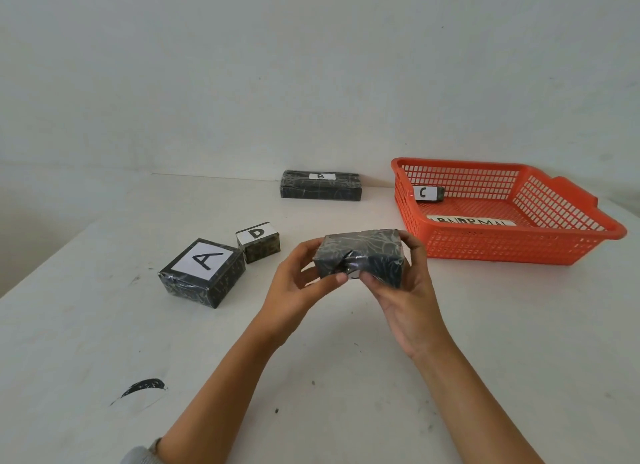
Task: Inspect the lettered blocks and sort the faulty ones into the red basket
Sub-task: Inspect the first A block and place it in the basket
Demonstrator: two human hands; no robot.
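Observation:
Both hands hold a black wrapped block (363, 252) above the table's middle; its letter label is turned away and hidden. My left hand (298, 287) grips its left end, my right hand (405, 297) grips its right end with the thumb on the front face. Block A (204, 271) and the smaller block D (258, 241) sit to the left. Long block B (321, 185) lies at the back by the wall. The red basket (512, 245) stands at the right with block C (427, 193) inside its far left corner.
A white paper label (471, 221) with lettering lies on the basket floor. A black smear (143, 387) marks the white table (346, 377) at the near left. The wall rises right behind block B.

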